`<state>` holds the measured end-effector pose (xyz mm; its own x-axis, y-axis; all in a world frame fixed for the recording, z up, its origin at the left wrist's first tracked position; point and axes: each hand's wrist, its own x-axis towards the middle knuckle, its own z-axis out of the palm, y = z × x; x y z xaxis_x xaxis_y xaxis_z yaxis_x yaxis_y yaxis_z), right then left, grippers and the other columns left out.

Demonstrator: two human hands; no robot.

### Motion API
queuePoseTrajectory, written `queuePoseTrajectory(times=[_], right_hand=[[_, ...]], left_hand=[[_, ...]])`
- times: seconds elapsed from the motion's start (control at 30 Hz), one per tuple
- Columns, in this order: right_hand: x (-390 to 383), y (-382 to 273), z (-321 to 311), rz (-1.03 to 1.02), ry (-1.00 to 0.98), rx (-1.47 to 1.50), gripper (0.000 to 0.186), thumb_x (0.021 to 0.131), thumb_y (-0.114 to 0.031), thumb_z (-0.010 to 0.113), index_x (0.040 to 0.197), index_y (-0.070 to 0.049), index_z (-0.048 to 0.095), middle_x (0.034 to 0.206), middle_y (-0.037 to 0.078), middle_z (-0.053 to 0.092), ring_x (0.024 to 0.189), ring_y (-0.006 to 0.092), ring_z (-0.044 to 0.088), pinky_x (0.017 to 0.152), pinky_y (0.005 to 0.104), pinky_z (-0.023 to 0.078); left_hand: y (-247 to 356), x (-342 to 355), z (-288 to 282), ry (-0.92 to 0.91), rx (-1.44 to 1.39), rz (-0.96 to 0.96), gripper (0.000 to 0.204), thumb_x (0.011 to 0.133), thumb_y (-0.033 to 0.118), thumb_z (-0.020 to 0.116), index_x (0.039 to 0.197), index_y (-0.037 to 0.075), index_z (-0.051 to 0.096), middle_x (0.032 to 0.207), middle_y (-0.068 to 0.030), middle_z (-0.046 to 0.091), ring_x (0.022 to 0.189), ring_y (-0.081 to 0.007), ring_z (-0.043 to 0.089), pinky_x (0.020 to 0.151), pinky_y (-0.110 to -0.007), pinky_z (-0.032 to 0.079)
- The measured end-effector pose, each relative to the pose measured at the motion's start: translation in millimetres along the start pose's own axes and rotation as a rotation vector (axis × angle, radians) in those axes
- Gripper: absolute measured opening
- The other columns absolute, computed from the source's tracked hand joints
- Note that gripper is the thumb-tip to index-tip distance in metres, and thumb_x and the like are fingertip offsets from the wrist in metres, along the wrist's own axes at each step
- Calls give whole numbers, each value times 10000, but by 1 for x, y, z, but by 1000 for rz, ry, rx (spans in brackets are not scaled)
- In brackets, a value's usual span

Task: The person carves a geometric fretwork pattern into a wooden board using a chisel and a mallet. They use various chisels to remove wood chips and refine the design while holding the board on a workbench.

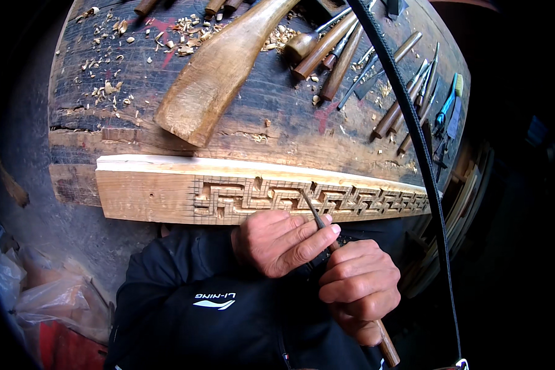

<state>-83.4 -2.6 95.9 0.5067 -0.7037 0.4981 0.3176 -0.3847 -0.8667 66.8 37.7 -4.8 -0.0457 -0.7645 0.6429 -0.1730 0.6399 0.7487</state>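
My right hand (359, 287) is wrapped round the wooden handle of a carving chisel (388, 346), whose butt sticks out below the fist. My left hand (283, 243) is closed about the chisel's shaft, further up, and rests against the near edge of a long wooden board (143, 192). The chisel slants up and to the left. Its narrow metal tip reaches into the carved fret pattern, around the middle of the board. Pencilled grid lines and cut recesses run along the face; the left end is plain.
Behind the board stretches a worn dark workbench (74, 139) strewn with wood shavings (108, 89). A large wooden mallet (209, 83) lies there, with several wooden-handled chisels (342, 68) and a brush (458, 85) to its right. A black cord (407, 102) crosses the view. Clear plastic sheeting (58, 302) lies lower left.
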Motion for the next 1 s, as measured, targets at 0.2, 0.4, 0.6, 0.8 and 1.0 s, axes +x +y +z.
queuePoseTrajectory(times=[0.2, 0.4, 0.6, 0.8, 1.0], right_hand=[[-1, -2, 0, 10, 5, -2, 641, 1214, -461, 546, 710, -66, 533, 822, 224, 700, 514, 223, 552, 463, 338, 350], [1, 3, 4, -23, 42, -7, 622, 1214, -420, 550, 701, -71, 517, 757, 211, 687, 477, 215, 543, 440, 329, 346], [10, 2, 20, 15, 377, -139, 626, 1227, -384, 447, 674, -92, 439, 575, 111, 612, 369, 170, 503, 369, 303, 330], [22, 7, 20, 74, 393, -190, 631, 1242, -500, 338, 727, -137, 380, 562, 46, 559, 340, 110, 408, 341, 264, 289], [19, 9, 21, 57, 355, -212, 635, 1239, -497, 363, 716, -136, 376, 554, 43, 551, 344, 116, 417, 346, 267, 282]], left_hand=[[-1, -3, -5, -62, -29, 9, 534, 971, 94, 808, 1439, -84, 622, 1141, -259, 831, 799, -228, 823, 587, -304, 591], [-1, -2, -1, -13, 13, 16, 521, 953, 50, 779, 1435, -94, 647, 952, -131, 802, 706, -150, 727, 572, -285, 527], [1, 4, -8, -111, 12, -29, 541, 958, 51, 799, 1448, -105, 632, 1146, -230, 841, 809, -221, 831, 565, -293, 578], [2, 2, -1, -24, 55, -60, 569, 954, 56, 766, 1485, -102, 636, 1155, -204, 832, 847, -203, 814, 615, -302, 585], [0, 1, -6, -54, 34, -58, 541, 958, 63, 778, 1456, -110, 657, 1076, -194, 832, 818, -230, 818, 598, -312, 587]])
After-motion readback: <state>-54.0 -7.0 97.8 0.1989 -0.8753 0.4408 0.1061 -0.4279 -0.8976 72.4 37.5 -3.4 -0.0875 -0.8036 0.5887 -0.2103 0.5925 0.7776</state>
